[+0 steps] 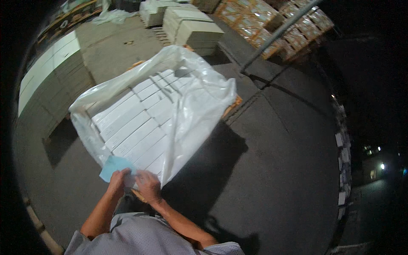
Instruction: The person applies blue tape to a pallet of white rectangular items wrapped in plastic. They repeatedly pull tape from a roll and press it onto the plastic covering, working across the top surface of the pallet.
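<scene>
My left hand (pixel 118 182) is closed on a light blue sheet (pixel 114 165), which sticks out past the fingers at the near left corner of a pallet load. Right beside it, my right hand (pixel 148 185) has its fingers bent inward; what they hold, if anything, I cannot make out. A pale patch shows between the two hands. Beyond them lie rows of long white boxes (pixel 135 131), packed side by side. Clear plastic film (pixel 192 123) surrounds the load, folded back along the left and lying loosely over its right side.
A stack of long pale boxes (pixel 51 70) stands on the left. Further back is a strapped pale stack (pixel 192 32). Orange-tinted wrapped pallets (pixel 250 21) stand behind a slanting grey pole (pixel 278 34). Grey floor (pixel 272 170) stretches to the right.
</scene>
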The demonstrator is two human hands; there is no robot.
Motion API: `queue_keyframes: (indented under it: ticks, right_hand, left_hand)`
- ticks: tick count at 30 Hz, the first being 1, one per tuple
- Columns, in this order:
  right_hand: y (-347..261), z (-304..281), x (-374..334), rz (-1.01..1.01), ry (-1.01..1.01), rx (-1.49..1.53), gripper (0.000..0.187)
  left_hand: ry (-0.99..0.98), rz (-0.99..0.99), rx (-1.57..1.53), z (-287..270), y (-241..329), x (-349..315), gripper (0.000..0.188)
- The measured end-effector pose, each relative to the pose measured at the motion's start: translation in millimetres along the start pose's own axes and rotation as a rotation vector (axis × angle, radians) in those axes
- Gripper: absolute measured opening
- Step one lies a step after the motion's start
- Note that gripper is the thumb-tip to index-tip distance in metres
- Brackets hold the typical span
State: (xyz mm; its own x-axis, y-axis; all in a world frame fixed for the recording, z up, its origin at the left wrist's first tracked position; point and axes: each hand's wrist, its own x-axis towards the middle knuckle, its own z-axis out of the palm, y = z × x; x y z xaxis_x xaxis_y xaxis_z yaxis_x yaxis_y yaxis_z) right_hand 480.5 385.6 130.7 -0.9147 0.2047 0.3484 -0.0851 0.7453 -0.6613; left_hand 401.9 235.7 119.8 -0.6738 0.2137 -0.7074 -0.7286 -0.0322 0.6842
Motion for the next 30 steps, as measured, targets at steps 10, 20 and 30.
queue_keyframes:
  ticks: [10, 20, 30]
  right_hand:
    - [3.8, 7.8, -13.3, 0.078, 0.000, 0.042, 0.021]
    - [5.6, 13.1, -26.1, -0.119, 0.088, 0.057, 0.020]
    - [79.2, 8.4, -13.7, 0.730, 0.108, 0.577, 0.010]
  left_hand:
    - [0.004, 0.042, -0.069, 1.3, -18.2, 7.3, 0.025]
    - [-0.028, -0.267, -0.478, -11.4, -21.6, 18.8, 0.027]
    - [0.235, -0.208, -0.217, -67.4, -46.0, 8.9, 0.045]
